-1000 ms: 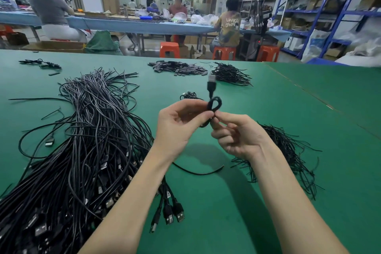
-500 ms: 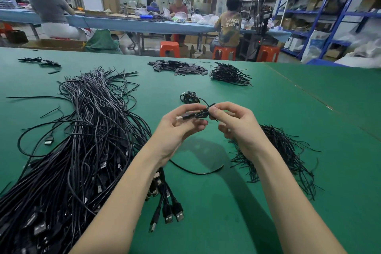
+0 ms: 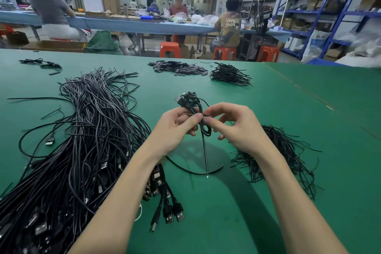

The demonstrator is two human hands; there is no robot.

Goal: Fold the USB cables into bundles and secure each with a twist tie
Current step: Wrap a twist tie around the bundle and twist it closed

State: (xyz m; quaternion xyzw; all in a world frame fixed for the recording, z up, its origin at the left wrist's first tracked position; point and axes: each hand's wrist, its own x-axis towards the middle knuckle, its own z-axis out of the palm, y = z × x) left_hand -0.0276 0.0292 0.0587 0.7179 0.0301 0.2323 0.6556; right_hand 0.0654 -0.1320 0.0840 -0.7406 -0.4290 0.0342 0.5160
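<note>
Left hand [image 3: 175,128] and right hand [image 3: 239,128] both pinch one thin black USB cable [image 3: 201,115] folded into loops, held above the middle of the green felt table [image 3: 288,109]; its free end hangs to the surface. Large heap of loose black cables [image 3: 82,140] along the left edge; pile of black twist ties [image 3: 288,150] under the right wrist.

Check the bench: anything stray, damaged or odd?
Nothing looks damaged. One loose cable lies in an arc on the green table, apart from the big cable pile. The folded cable pinched between left hand and right hand has a straight tail hanging down, not yet tucked in.
</note>
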